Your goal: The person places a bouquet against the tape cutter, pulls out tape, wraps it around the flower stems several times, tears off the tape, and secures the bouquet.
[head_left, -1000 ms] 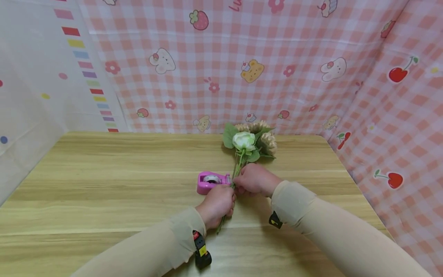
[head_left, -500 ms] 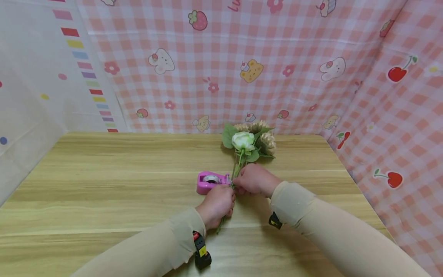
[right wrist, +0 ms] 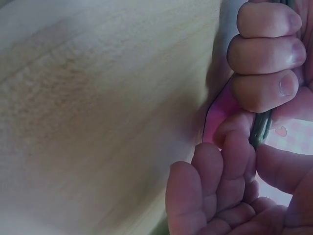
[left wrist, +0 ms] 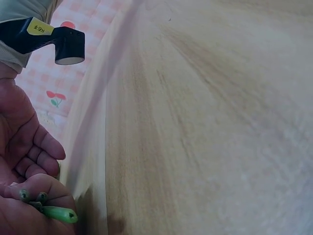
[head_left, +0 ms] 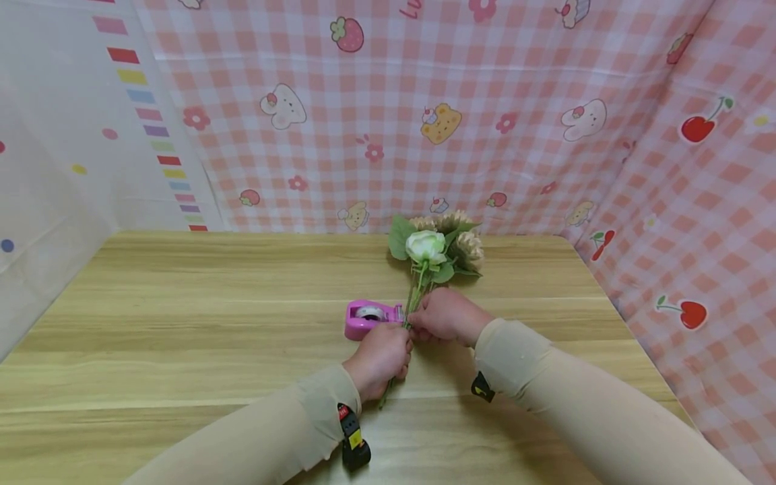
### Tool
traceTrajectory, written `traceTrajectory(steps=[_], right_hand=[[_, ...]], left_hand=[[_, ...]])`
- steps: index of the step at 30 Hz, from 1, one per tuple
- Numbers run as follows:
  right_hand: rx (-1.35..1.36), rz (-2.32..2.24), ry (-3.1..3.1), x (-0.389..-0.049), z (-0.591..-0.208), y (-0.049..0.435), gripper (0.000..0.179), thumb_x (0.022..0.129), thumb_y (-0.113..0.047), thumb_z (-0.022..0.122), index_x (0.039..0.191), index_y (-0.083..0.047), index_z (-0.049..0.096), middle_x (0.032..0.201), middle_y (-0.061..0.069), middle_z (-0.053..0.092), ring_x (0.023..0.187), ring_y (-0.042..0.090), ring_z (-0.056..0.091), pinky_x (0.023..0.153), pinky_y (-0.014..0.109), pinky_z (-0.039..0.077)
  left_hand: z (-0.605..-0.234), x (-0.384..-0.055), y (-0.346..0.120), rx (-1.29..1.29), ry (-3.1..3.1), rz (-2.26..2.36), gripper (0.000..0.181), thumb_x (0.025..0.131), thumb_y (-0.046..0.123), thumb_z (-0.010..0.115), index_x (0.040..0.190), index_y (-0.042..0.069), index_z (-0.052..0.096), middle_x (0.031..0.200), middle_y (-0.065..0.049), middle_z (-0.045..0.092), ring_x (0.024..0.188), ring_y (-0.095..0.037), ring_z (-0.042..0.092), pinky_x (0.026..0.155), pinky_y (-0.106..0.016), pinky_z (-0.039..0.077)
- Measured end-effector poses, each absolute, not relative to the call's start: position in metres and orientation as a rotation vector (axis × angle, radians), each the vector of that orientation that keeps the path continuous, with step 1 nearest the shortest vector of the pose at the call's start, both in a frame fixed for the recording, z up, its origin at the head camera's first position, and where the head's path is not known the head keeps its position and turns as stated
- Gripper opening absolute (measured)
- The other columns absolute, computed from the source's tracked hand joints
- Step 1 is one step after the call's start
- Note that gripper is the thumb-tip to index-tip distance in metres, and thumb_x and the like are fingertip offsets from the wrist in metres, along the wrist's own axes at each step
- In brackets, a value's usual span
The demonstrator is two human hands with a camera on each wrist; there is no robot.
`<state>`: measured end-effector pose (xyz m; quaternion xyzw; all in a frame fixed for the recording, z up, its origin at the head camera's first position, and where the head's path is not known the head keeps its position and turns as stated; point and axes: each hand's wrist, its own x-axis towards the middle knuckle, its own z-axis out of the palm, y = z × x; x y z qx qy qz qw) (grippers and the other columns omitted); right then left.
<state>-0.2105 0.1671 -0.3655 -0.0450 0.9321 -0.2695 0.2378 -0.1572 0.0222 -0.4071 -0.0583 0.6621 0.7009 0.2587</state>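
A bunch of artificial flowers (head_left: pixel 426 248), one pale green-white rose and beige blooms with leaves, lies toward the table's back. My left hand (head_left: pixel 377 357) grips the lower stems, their cut green ends (left wrist: pixel 59 213) poking out of the fist in the left wrist view. Just above it, my right hand (head_left: pixel 448 315) pinches the stems (right wrist: pixel 260 129) between thumb and index finger, the other fingers loosely bent. Beside the hands stands a pink tape dispenser (head_left: pixel 356 326) with a tape roll in it; its cutter end is right at the stems. Any tape on the stems is hidden by fingers.
The wood-grain table (head_left: pixel 182 323) spreads out on both sides of the hands. A pink checked cloth (head_left: pixel 388 182) hangs along the back and right, a white one (head_left: pixel 54 168) at left. Black wrist cameras (head_left: pixel 355 441) hang under both sleeves.
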Motion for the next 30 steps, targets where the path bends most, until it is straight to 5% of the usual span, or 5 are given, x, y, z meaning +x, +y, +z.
traceTrajectory(steps=[8, 17, 30], right_hand=[[-0.177, -0.732, 2.564, -0.211, -0.368, 0.176, 0.041, 0.102, -0.032, 0.068, 0.068, -0.01, 0.072, 0.06, -0.002, 0.063, 0.057, 0.012, 0.056, 0.054, 0.023, 0.046], [-0.169, -0.627, 2.624, -0.212, -0.371, 0.181, 0.056, 0.1, -0.044, 0.07, 0.054, -0.017, 0.051, 0.049, -0.005, 0.045, 0.05, 0.012, 0.044, 0.052, 0.025, 0.038], [-0.167, -0.761, 2.597, -0.208, -0.371, 0.177, 0.046, 0.102, -0.028, 0.067, 0.059, -0.012, 0.06, 0.052, -0.005, 0.05, 0.051, 0.01, 0.045, 0.05, 0.021, 0.036]], left_hand=[[-0.409, -0.157, 0.022, -0.139, 1.827, 1.9, 0.018, 0.105, 0.007, 0.037, 0.105, 0.006, 0.054, 0.077, 0.001, 0.044, 0.059, -0.01, 0.038, 0.05, -0.021, 0.035], [-0.41, -0.156, 0.023, -0.119, 1.871, 1.882, 0.034, 0.105, 0.006, 0.036, 0.124, -0.006, 0.062, 0.074, 0.003, 0.045, 0.057, -0.008, 0.039, 0.052, -0.021, 0.038], [-0.412, -0.156, 0.023, -0.121, 1.905, 1.86, 0.03, 0.106, 0.008, 0.037, 0.12, -0.002, 0.062, 0.076, 0.002, 0.046, 0.057, -0.01, 0.04, 0.05, -0.021, 0.037]])
